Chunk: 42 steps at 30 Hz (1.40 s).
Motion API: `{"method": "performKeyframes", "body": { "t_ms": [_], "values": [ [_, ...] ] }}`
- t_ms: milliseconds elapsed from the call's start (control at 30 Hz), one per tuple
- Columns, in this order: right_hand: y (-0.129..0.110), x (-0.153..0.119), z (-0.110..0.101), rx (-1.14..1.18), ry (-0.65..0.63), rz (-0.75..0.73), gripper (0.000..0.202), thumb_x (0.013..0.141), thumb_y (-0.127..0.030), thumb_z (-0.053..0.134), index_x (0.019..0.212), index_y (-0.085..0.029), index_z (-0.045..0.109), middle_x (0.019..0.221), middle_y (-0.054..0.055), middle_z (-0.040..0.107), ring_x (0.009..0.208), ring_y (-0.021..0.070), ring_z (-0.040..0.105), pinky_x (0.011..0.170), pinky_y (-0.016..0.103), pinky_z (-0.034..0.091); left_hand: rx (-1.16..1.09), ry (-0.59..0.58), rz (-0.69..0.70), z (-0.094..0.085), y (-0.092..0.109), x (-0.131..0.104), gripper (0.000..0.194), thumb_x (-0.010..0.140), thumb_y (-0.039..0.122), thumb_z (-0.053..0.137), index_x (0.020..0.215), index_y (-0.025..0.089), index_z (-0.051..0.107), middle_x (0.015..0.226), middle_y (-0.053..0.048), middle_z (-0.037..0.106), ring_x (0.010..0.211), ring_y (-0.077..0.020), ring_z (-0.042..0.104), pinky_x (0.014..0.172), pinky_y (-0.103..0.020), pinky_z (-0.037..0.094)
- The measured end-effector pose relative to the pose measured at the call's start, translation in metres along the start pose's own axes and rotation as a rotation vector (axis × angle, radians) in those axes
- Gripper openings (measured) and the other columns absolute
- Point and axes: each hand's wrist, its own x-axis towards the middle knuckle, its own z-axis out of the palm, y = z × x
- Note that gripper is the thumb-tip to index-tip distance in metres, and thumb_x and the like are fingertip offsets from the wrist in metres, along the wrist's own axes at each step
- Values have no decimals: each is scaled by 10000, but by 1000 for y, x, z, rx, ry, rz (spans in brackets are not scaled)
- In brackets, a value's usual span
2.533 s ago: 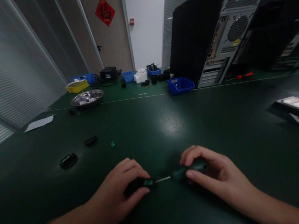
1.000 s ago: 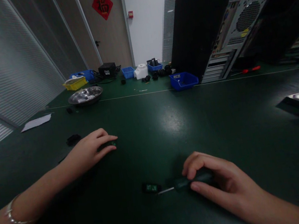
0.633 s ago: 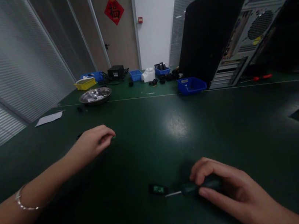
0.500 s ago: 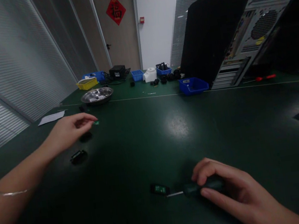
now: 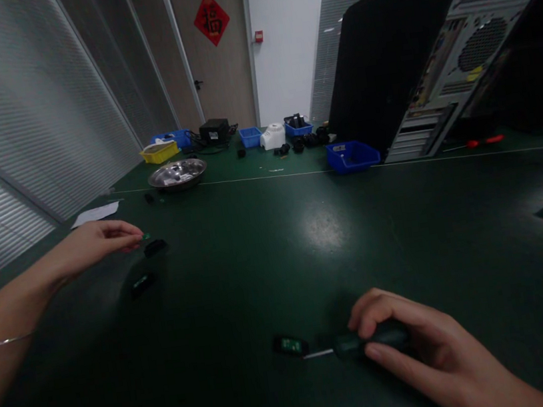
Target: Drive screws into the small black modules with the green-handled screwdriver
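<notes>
My left hand pinches a tiny green circuit board between thumb and fingertips, over the left of the table. Just right of those fingers lies a small black casing, and nearer to me is a second dark piece with some green showing. At the front, my right hand grips a dark-green-handled screwdriver, its metal shaft pointing left. The screwdriver's tip is at the right end of a black casing with a green circuit board in it; whether they touch I cannot tell.
The green table carries a metal bowl, a white paper, a yellow tray and a blue bin. On the right stands a large computer case, with a red-handled tool beside it.
My left hand has moved left and slightly down with the small circuit board, uncovering more of the black casing beside it. My right hand and the screwdriver have stayed in place.
</notes>
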Motion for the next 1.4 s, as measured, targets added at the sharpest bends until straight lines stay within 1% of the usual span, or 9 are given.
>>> {"method": "performKeyframes", "body": {
  "t_ms": [167, 267, 367, 500, 600, 733, 900, 1100, 1400],
  "values": [
    [-2, 1, 0, -15, -4, -6, 39, 917, -232, 619, 901, -266, 631, 947, 22, 682, 895, 197, 679, 781, 288, 543, -35, -167, -70, -4, -17, 11, 347, 782, 408, 625, 981, 129, 679, 853, -30, 746, 770, -192, 692, 706, -301, 542],
    [-4, 2, -1, -30, -11, -5, 49, 916, -217, 612, 895, -260, 625, 942, 16, 679, 896, 186, 677, 781, 278, 539, -53, -203, -53, -6, -23, 15, 427, 773, 439, 602, 1073, 141, 658, 896, -64, 727, 800, -207, 681, 718, -314, 539],
    [-4, 1, -1, -29, -13, -7, 53, 920, -214, 606, 902, -260, 624, 945, 12, 676, 901, 182, 676, 783, 273, 537, -52, -199, -26, -4, -24, 16, 479, 813, 470, 557, 1198, 196, 633, 1037, -69, 703, 894, -218, 658, 792, -338, 524],
    [-3, 1, -1, -30, -10, -14, 53, 916, -209, 613, 907, -259, 627, 954, 14, 679, 909, 186, 679, 787, 273, 540, -46, -199, -33, -4, -21, 16, 468, 817, 518, 564, 1172, 235, 678, 1190, -79, 678, 987, -255, 659, 882, -394, 509],
    [-2, 1, -1, -30, -4, -21, 48, 916, -214, 616, 905, -259, 628, 950, 14, 682, 907, 185, 680, 789, 271, 541, -55, -199, -49, -5, -18, 15, 513, 801, 550, 590, 1184, 220, 672, 1166, -92, 703, 985, -258, 687, 907, -400, 515],
    [-3, 2, 0, -25, -5, -20, 46, 916, -216, 617, 904, -258, 629, 944, 15, 684, 901, 183, 683, 786, 269, 543, -47, -190, -47, -7, -12, 13, 560, 777, 589, 605, 1168, 193, 673, 1056, -84, 747, 939, -239, 714, 908, -373, 523],
    [-4, 3, 0, -24, 1, -15, 56, 908, -205, 613, 887, -254, 630, 937, 14, 685, 893, 178, 684, 777, 262, 543, 73, -95, -8, -7, -5, 11, 518, 760, 623, 576, 1018, 200, 727, 810, -50, 745, 793, -257, 703, 796, -387, 516],
    [-4, 2, 0, -32, 2, -20, 57, 905, -202, 616, 884, -252, 631, 928, 14, 685, 880, 180, 683, 768, 264, 545, 196, 17, 110, -3, -5, 10, 446, 760, 602, 553, 941, 232, 726, 991, -55, 731, 904, -269, 662, 816, -376, 479],
    [-2, 2, 0, -33, -1, -10, 45, 911, -214, 625, 894, -254, 632, 947, 16, 688, 904, 182, 684, 782, 268, 544, 363, -66, 257, 3, -5, 13, 407, 805, 466, 493, 996, 191, 724, 997, -90, 727, 881, -271, 667, 777, -371, 485]
  ]
}}
